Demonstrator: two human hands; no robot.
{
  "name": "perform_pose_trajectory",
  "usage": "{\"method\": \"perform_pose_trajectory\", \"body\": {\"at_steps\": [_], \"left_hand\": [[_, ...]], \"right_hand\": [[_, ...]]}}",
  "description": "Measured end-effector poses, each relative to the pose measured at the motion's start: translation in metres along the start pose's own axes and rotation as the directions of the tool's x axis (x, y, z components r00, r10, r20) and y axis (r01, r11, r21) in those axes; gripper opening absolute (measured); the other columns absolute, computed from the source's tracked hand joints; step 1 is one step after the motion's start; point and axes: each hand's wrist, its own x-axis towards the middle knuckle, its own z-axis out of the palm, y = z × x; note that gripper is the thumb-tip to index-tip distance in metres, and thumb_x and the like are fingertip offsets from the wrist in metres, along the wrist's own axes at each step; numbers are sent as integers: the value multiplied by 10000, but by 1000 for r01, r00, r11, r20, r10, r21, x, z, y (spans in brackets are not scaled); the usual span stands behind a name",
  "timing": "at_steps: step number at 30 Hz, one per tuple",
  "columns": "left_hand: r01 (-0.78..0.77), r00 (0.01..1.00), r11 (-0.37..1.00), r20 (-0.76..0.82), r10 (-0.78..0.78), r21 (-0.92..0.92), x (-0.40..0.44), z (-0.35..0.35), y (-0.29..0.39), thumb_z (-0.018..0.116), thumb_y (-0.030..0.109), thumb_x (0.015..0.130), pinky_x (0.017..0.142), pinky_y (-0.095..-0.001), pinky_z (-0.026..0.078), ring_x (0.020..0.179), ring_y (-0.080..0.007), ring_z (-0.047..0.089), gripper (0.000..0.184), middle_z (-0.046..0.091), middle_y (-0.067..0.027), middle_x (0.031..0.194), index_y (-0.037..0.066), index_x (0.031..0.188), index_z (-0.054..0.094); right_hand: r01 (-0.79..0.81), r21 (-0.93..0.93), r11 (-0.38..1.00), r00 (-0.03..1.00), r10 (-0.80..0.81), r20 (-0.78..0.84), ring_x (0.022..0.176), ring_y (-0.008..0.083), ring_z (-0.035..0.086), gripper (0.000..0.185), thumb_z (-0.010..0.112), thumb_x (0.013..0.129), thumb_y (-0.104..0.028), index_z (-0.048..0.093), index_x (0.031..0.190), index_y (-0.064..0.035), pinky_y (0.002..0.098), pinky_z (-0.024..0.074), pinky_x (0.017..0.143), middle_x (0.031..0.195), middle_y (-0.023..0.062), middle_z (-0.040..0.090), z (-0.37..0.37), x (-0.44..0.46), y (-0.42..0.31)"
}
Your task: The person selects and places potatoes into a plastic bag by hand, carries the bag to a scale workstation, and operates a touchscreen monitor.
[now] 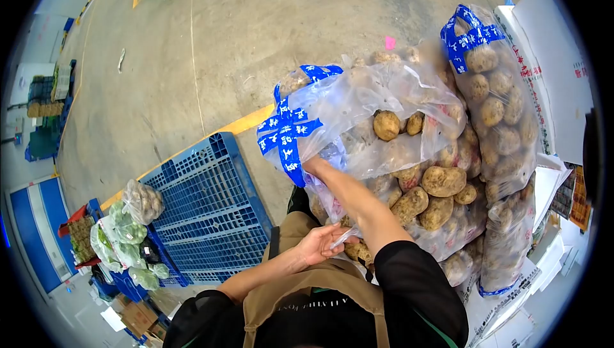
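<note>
Bag-handling step: left hand [318, 244] pinches clear plastic film [339, 238]; right hand [313, 165] is at blue-printed bag [361, 98], grip hidden, can't tell. Bag lies beside potatoes [442, 181]; next move likely needs steady film.

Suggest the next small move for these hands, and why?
Perhaps ease the left hand outward, since it already pinches a loose clear plastic edge; the right hand is partly hidden by the clear, blue-marked plastic bag, so spreading the film might free some room.
</note>
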Motion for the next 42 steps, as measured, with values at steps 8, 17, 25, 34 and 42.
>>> {"method": "perform_pose_trajectory", "body": {"at_steps": [8, 17, 25, 34, 42], "left_hand": [[-70, 997, 994, -37, 68, -81, 1, -8, 0, 470, 379, 910, 419, -150, 345, 625, -112, 483, 569, 556, -196, 1113, -51, 1278, 413], [-179, 984, 964, -22, 178, -198, 24, -19, -6, 447, 397, 918, 414, -177, 325, 647, -101, 500, 505, 590, -143, 1067, -45, 1155, 505], [-62, 992, 986, -122, 44, -152, 4, -8, 3, 463, 323, 928, 370, -150, 302, 545, -93, 456, 456, 582, -159, 1038, -9, 1241, 471], [13, 974, 959, -220, 52, 285, -11, -19, 15, 558, 172, 902, 330, -129, 250, 476, -50, 454, 329, 652, -99, 839, 14, 1191, 540], [75, 962, 942, -272, 18, 328, -5, -8, 25, 580, 93, 871, 319, -156, 232, 421, -46, 369, 285, 612, -91, 770, -26, 1122, 517]], "right_hand": [[-117, 991, 69, 870, 488, 69, 961, 215, 574, 547, 767, 628, -106, 547, 1106, 44, 318, 458, 859, 1036, 130, 604, -88, -86, 40], [-589, 747, 309, 808, 266, 526, 957, 208, 583, 675, 801, 612, -123, 489, 1190, 34, 344, 476, 840, 1060, 126, 606, -196, -284, 14], [-339, 522, 783, 931, 361, 63, 744, 344, 606, 281, 596, 763, -188, 588, 922, 44, 410, 462, 667, 798, 230, 609, -141, -186, 37], [-18, 163, 986, 983, -12, 181, 902, 358, 599, 310, 577, 759, -122, 602, 1044, -1, 389, 479, 799, 986, 207, 623, -79, -32, 43], [-877, 275, 393, 199, 820, -537, 854, 363, 604, 303, 630, 773, -185, 591, 988, 26, 418, 472, 740, 910, 224, 620, -109, -362, 97]]}}
